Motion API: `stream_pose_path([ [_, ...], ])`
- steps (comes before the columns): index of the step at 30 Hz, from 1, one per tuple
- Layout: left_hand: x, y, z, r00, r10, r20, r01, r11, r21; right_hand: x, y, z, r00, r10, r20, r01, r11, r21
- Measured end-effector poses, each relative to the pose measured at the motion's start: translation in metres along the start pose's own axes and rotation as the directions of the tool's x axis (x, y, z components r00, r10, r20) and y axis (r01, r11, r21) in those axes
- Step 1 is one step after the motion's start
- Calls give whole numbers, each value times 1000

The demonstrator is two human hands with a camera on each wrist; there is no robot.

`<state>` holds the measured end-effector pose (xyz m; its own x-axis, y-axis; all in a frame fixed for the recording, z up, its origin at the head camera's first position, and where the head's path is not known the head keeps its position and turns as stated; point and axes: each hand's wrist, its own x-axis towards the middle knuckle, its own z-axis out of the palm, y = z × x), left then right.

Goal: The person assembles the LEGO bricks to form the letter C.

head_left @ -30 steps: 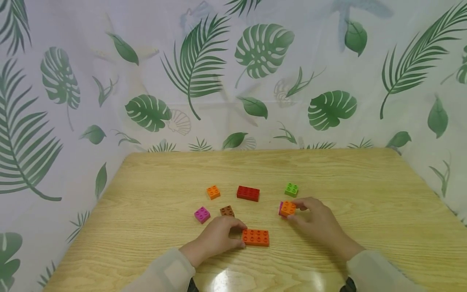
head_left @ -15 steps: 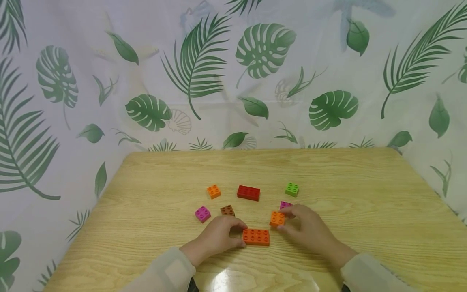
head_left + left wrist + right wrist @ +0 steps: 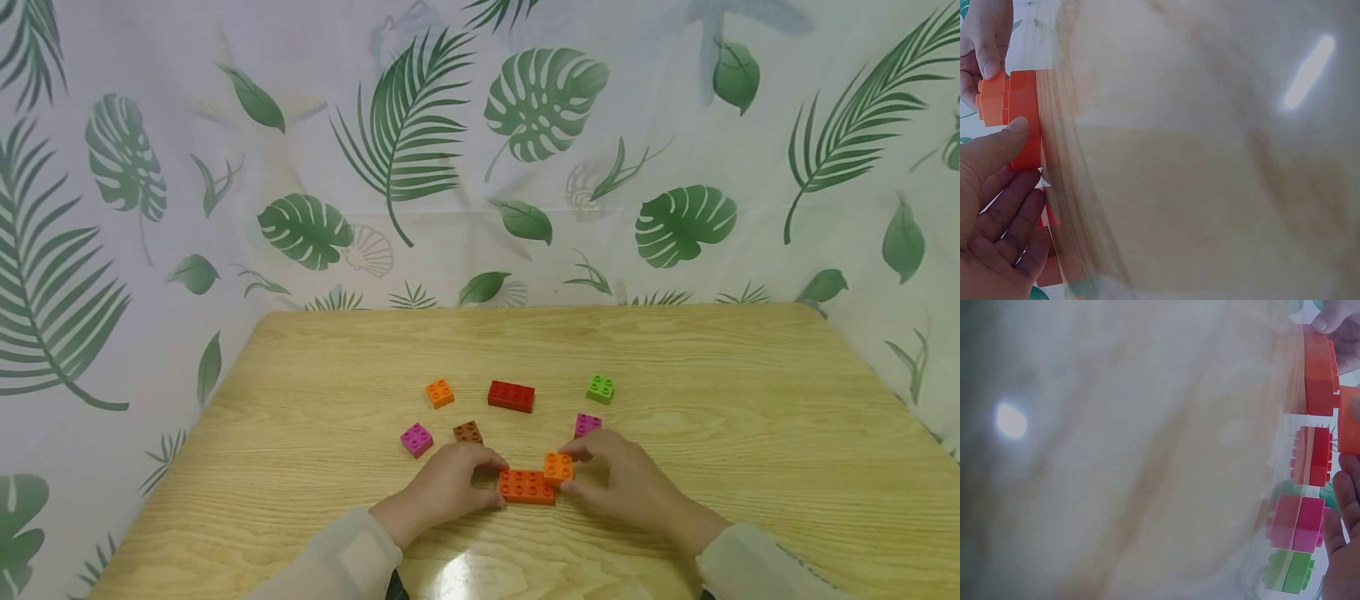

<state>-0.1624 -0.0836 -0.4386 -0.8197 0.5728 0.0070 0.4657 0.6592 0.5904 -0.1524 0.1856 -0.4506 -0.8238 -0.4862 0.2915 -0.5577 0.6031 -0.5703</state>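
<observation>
My left hand (image 3: 447, 483) grips the left end of a long red-orange building brick (image 3: 522, 487) lying on the table, thumb on its near side. Between thumb and fingertips my right hand (image 3: 626, 479) pinches a small orange brick (image 3: 558, 468) over the long brick's right end. In the left wrist view the orange brick (image 3: 992, 100) is at the studs of the long brick (image 3: 1024, 94); whether it is pressed down on them I cannot tell. Just behind the left hand sits a brown brick (image 3: 467, 432), and a magenta brick (image 3: 588, 424) lies behind the right fingers.
Farther back on the wooden table (image 3: 712, 375) are a dark red long brick (image 3: 512, 397), a green brick (image 3: 600, 389) and another orange brick (image 3: 439, 393). A second magenta brick (image 3: 416, 439) lies left of the brown one. A leaf-patterned cloth (image 3: 450, 167) hangs behind the table.
From above the right magenta brick, my right hand has carried the small orange brick left and nearer, to the long brick's right end. The left hand has kept its place.
</observation>
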Motion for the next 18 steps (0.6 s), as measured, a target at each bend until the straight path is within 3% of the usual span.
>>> stream_pose_path([
  [18, 1, -1, 1, 1000, -5, 4, 5, 1000, 22, 2, 0, 1, 997, -59, 54, 59, 998, 4],
])
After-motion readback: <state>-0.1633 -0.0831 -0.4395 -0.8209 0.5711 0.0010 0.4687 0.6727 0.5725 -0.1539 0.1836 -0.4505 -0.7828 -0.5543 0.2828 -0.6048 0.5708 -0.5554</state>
